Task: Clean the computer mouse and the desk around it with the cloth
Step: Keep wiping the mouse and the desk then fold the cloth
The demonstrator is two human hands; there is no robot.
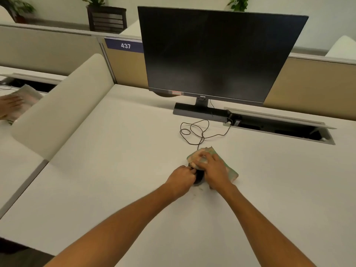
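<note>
A black computer mouse [198, 177] lies on the white desk [119, 170], mostly hidden under my two hands. My left hand [181, 180] grips its left side with curled fingers. My right hand [212, 170] presses a greenish-pink cloth [232, 171] over the front and right side of the mouse. The mouse's thin black cable [194, 130] runs away in loops toward the monitor stand.
A dark monitor [217, 54] stands at the back on a flat base [198, 112]. An open cable tray [279, 128] is sunk into the desk at back right. A beige divider [61, 108] bounds the left side; beyond it another person's hand [9, 106] wipes with a cloth.
</note>
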